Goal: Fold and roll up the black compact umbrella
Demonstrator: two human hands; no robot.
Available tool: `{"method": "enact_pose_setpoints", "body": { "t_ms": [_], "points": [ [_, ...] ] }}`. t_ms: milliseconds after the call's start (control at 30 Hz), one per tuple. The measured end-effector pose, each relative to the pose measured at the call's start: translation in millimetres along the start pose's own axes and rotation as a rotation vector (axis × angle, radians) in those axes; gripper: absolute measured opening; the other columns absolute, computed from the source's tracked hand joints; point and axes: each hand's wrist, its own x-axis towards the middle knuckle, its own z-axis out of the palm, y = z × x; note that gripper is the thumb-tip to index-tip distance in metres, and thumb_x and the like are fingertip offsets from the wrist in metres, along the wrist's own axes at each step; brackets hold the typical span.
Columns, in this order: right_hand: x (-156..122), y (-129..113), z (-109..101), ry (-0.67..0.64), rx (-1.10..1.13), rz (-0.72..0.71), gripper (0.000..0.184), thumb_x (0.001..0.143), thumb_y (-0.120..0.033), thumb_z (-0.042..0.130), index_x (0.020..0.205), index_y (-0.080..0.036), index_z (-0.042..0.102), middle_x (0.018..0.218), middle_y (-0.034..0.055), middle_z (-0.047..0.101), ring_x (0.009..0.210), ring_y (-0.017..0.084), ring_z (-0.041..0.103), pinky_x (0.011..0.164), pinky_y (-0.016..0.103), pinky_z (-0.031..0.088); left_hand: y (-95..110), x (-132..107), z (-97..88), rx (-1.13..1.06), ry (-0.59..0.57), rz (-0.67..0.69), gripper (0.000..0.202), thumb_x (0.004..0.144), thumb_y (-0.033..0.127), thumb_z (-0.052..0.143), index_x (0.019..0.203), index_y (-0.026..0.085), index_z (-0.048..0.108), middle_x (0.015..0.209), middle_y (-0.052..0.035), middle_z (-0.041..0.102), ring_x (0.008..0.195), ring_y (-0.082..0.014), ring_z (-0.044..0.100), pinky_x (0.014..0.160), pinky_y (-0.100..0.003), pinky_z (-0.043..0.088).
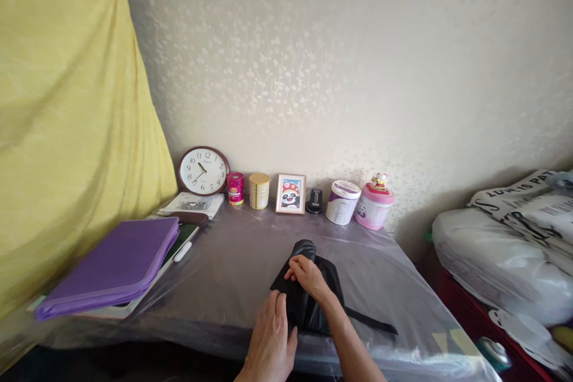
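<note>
A black folded bag or cloth (308,301) with a black strap (371,322) lies near the front edge of a table covered in clear plastic sheet (233,268). My left hand (271,334) rests flat on the bag's near left part, fingers stretched out. My right hand (307,274) presses on top of the bag's middle, fingers curled and pinching the black material. The strap runs out to the right from under my right forearm.
Along the wall stand a round clock (203,171), a pink tin (235,188), a yellow tin (259,190), a framed picture (290,194), a white tub (342,202) and a pink jar (373,205). A purple folder (111,265) lies left. White bags (505,256) pile at right.
</note>
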Motion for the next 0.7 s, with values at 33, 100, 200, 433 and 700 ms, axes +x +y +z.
{"method": "enact_pose_setpoints", "body": {
  "t_ms": [33, 100, 200, 433, 700],
  "points": [
    [-2, -3, 0, -0.016, -0.019, -0.023, 0.023, 0.087, -0.032, 0.039, 0.081, -0.018, 0.058, 0.07, 0.0022, 0.071, 0.063, 0.013, 0.062, 0.063, 0.023, 0.043, 2, 0, -2.2, -0.006, 0.048, 0.025, 0.046, 0.079, 0.015, 0.04, 0.125, 0.009, 0.039, 0.13, -0.0158, 0.043, 0.12, -0.0256, 0.043, 0.099, -0.042, 0.038],
    [-5, -7, -1, -0.05, -0.052, -0.061, 0.025, 0.087, -0.032, 0.04, 0.075, -0.019, 0.058, 0.072, 0.002, 0.072, 0.066, 0.013, 0.063, 0.064, 0.023, 0.043, 7, 3, -5.2, -0.021, 0.103, 0.087, 0.041, 0.078, 0.015, 0.041, 0.118, 0.014, 0.046, 0.124, -0.0123, 0.046, 0.115, -0.0244, 0.047, 0.097, -0.042, 0.039],
    [-7, -9, -4, -0.133, -0.051, -0.088, 0.026, 0.087, -0.031, 0.04, 0.074, -0.02, 0.06, 0.074, 0.0014, 0.072, 0.07, 0.013, 0.064, 0.066, 0.022, 0.043, 12, 9, -2.3, -0.04, 0.106, 0.142, 0.049, 0.074, 0.017, 0.047, 0.122, 0.018, 0.045, 0.127, -0.0098, 0.044, 0.117, -0.0248, 0.043, 0.101, -0.043, 0.036],
    [-17, -16, -9, -0.166, -0.195, -0.227, 0.027, 0.088, -0.03, 0.042, 0.084, -0.022, 0.067, 0.083, 0.0008, 0.071, 0.081, 0.016, 0.063, 0.074, 0.024, 0.044, 4, 16, 17.2, -0.059, 0.048, 0.088, 0.062, 0.069, 0.022, 0.053, 0.129, 0.022, 0.041, 0.137, -0.0077, 0.035, 0.126, -0.0263, 0.033, 0.107, -0.042, 0.026],
    [-33, 11, -11, 0.106, -0.159, -0.473, 0.027, 0.091, -0.032, 0.043, 0.095, -0.022, 0.068, 0.095, 0.004, 0.069, 0.1, 0.017, 0.057, 0.089, 0.03, 0.044, 13, 18, 3.7, 0.009, -0.141, -0.013, 0.075, 0.067, 0.009, 0.048, 0.139, 0.012, 0.025, 0.144, -0.0107, 0.029, 0.131, -0.0234, 0.028, 0.11, -0.036, 0.022]
  ]
}}
